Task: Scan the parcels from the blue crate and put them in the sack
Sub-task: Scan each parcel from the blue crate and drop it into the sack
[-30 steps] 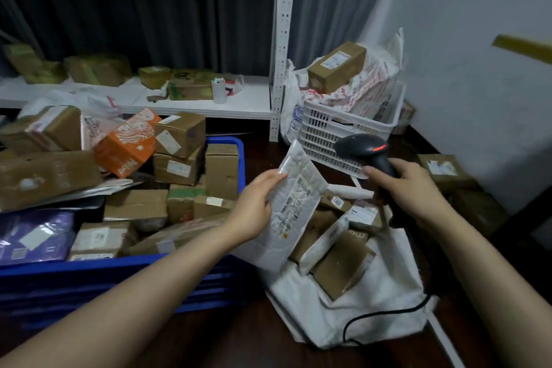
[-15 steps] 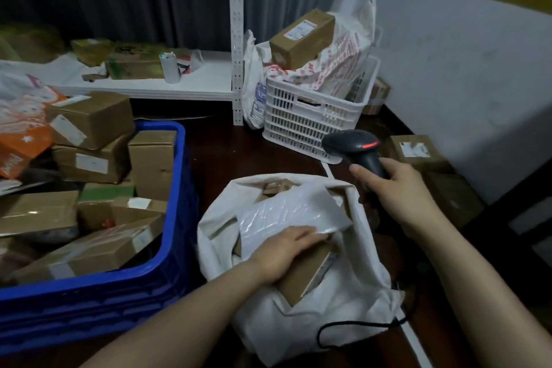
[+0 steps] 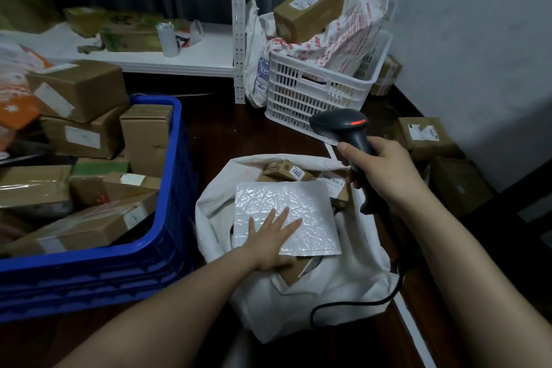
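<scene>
Left hand (image 3: 270,237) flat, fingers spread, pressing the white padded parcel (image 3: 301,203) inside the open sack (image 3: 213,203). Right hand (image 3: 385,172) wrapped round the scanner (image 3: 340,125), over the sack's far rim. Blue crate (image 3: 170,218) just beside the sack's left edge; dark surface (image 3: 227,128) showing beyond.

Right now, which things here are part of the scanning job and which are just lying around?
Job: blue crate, its boxes, white sack, padded envelope under left hand, scanner in right hand.
Lying about: white basket, shelf, box by the wall.
</scene>
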